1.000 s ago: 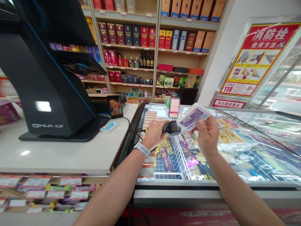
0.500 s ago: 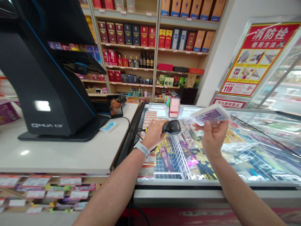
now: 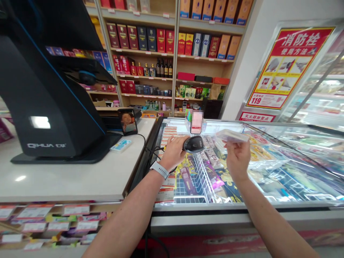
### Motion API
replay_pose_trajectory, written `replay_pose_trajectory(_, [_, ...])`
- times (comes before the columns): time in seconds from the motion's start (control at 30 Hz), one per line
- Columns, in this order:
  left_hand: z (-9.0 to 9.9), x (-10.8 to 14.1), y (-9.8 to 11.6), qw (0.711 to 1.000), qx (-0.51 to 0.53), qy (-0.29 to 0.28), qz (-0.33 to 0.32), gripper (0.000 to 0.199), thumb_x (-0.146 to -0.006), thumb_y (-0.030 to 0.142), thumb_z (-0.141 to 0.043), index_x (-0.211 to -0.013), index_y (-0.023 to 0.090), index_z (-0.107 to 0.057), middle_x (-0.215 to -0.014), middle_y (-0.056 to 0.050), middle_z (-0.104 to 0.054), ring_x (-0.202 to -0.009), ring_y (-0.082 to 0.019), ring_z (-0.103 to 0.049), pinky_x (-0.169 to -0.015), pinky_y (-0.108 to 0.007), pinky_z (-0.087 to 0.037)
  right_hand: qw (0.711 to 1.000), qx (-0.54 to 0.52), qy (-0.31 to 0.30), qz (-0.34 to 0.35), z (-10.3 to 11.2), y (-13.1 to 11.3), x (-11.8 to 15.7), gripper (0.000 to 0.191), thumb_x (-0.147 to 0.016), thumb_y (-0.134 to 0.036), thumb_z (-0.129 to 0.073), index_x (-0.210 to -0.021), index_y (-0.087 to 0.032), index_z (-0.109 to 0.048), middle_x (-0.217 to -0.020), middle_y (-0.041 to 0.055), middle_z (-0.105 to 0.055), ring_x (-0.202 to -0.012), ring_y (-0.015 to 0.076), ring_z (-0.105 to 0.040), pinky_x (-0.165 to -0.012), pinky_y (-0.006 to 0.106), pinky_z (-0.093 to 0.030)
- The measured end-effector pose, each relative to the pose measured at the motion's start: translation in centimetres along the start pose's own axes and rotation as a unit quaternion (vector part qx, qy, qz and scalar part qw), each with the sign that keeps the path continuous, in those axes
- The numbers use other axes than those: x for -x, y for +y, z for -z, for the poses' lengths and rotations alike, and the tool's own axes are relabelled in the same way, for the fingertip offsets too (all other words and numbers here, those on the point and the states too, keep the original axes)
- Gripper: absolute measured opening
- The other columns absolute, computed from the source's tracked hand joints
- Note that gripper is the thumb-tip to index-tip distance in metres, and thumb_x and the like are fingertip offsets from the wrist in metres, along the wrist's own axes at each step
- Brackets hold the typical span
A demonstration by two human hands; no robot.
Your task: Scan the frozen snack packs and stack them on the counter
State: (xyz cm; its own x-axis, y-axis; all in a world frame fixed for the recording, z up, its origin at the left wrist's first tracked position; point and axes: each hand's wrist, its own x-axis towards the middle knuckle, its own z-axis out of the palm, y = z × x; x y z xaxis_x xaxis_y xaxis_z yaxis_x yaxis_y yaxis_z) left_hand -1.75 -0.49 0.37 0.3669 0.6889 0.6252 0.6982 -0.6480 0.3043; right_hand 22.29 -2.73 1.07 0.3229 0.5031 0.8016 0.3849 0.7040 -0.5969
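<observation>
My left hand [image 3: 174,152], with a pale watch strap at the wrist, is wrapped round a black barcode scanner [image 3: 194,144] above the left end of the chest freezer. The scanner's head points right. Opposite it, my right hand [image 3: 238,159] grips a clear, flat plastic container [image 3: 231,136] by its near side. The container is tilted so that it shows nearly edge-on, and its label is blurred. A gap separates scanner and container. Below both, wrapped ice creams [image 3: 213,175] lie in the freezer around a white wire basket divider [image 3: 201,168].
On the left, a white counter [image 3: 80,179] carries a black checkout terminal [image 3: 61,107], a small blue-and-white box [image 3: 120,145] and a phone-like screen [image 3: 127,122]. A phone [image 3: 197,123] stands at the freezer's [image 3: 204,224] far edge. Black cables [image 3: 146,143] run beside my left hand.
My right hand has tipped the container from a broad, label-showing view to nearly edge-on and brought it slightly lower. The left hand keeps the scanner; the whole view has shifted a little.
</observation>
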Motion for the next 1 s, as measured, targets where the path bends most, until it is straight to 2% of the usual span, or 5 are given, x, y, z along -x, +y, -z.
replay_pose_trajectory(0.23, [-0.1, 0.1, -0.1, 1.0, -0.003, -0.005, 0.001, 0.058, -0.08, 0.01, -0.053, -0.137, 0.023, -0.048, -0.135, -0.006, -0.062, -0.127, -0.023, -0.053, -0.116, -0.046, -0.024, 0.945, 0.306, -0.116, -0.008, 1.0, 3.9, -0.4, 0.031, -0.088, -0.036, -0.051, -0.11, -0.018, -0.062, -0.1, 0.0101, -0.067, -0.078, 0.022, -0.059, -0.081, 0.04, -0.049])
replay_pose_trajectory(0.4, [-0.1, 0.1, -0.1, 1.0, -0.002, 0.002, -0.001, 0.058, -0.08, 0.01, -0.053, -0.136, 0.022, -0.049, -0.134, -0.007, -0.063, -0.126, -0.024, -0.054, -0.115, -0.046, -0.026, 0.892, 0.401, -0.207, -0.012, 1.0, 4.9, 0.2, 0.035, -0.09, -0.031, -0.046, -0.116, -0.015, -0.065, -0.108, 0.014, -0.068, -0.098, 0.0267, -0.062, -0.092, 0.042, -0.048])
replay_pose_trajectory(0.53, [-0.1, 0.0, -0.2, 1.0, -0.003, 0.002, 0.0, 0.056, -0.081, 0.012, -0.054, -0.135, 0.022, -0.05, -0.133, -0.007, -0.064, -0.127, -0.024, -0.054, -0.115, -0.046, -0.026, 0.861, 0.434, -0.265, -0.027, 0.9, 4.9, 0.6, 0.036, -0.091, -0.027, -0.046, -0.119, -0.014, -0.065, -0.11, 0.0143, -0.068, -0.095, 0.0253, -0.064, -0.093, 0.041, -0.048])
replay_pose_trajectory(0.83, [-0.1, 0.1, -0.1, 1.0, -0.012, 0.001, 0.008, 0.054, -0.083, 0.012, -0.054, -0.136, 0.022, -0.05, -0.133, -0.006, -0.064, -0.126, -0.024, -0.055, -0.118, -0.047, -0.023, 0.866, 0.424, -0.251, -0.083, 0.8, 4.6, 0.6, 0.036, -0.085, -0.032, -0.054, -0.116, -0.016, -0.06, -0.1, 0.0097, -0.069, -0.081, 0.0225, -0.065, -0.082, 0.037, -0.049])
replay_pose_trajectory(1.0, [-0.1, 0.1, -0.1, 1.0, -0.006, 0.001, 0.005, 0.056, -0.081, 0.011, -0.055, -0.136, 0.022, -0.049, -0.134, -0.006, -0.063, -0.126, -0.024, -0.054, -0.118, -0.048, -0.023, 0.871, 0.419, -0.234, -0.103, 0.8, 4.5, 0.2, 0.024, -0.083, -0.031, -0.055, -0.101, -0.018, -0.064, -0.089, 0.0067, -0.07, -0.078, 0.021, -0.065, -0.077, 0.034, -0.048])
